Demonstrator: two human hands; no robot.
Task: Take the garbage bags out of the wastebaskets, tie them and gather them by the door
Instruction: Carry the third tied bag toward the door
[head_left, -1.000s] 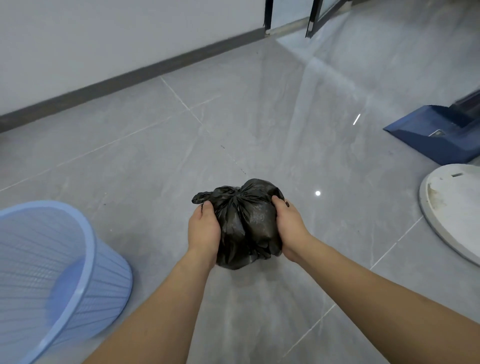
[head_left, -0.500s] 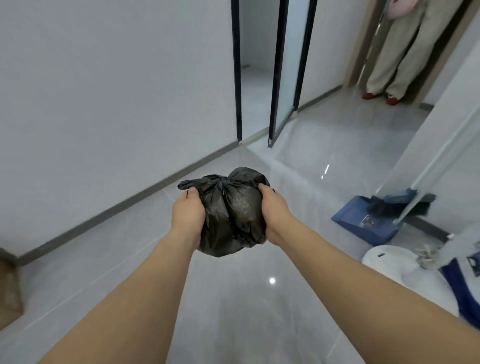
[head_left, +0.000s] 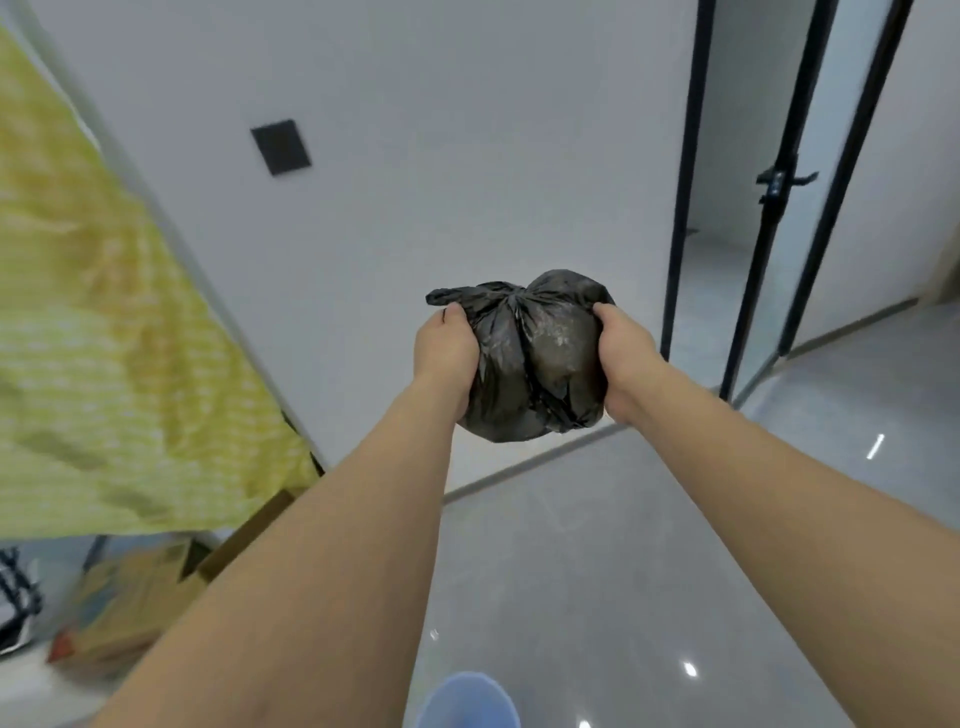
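A tied black garbage bag (head_left: 535, 364), round and full, is held up in front of me at chest height. My left hand (head_left: 447, 348) grips its left side and my right hand (head_left: 621, 353) grips its right side, fingers curled round the plastic. The knot and a loose tail of plastic stick out at the top left of the bag. A light blue wastebasket (head_left: 467, 701) shows only as a rim at the bottom edge, between my forearms.
A yellow-green cloth (head_left: 104, 338) hangs at the left over cardboard boxes (head_left: 156, 587). A grey wall with a black plate (head_left: 280, 147) is ahead. A black-framed glass door (head_left: 769, 208) stands at the right. Grey glossy floor tiles (head_left: 623, 545) lie below.
The view has swung up and to the left: the wall, yellow-green cloth and boxes came in, the blue dustpan and the person in the doorway went out. Both hands still hold the bag.
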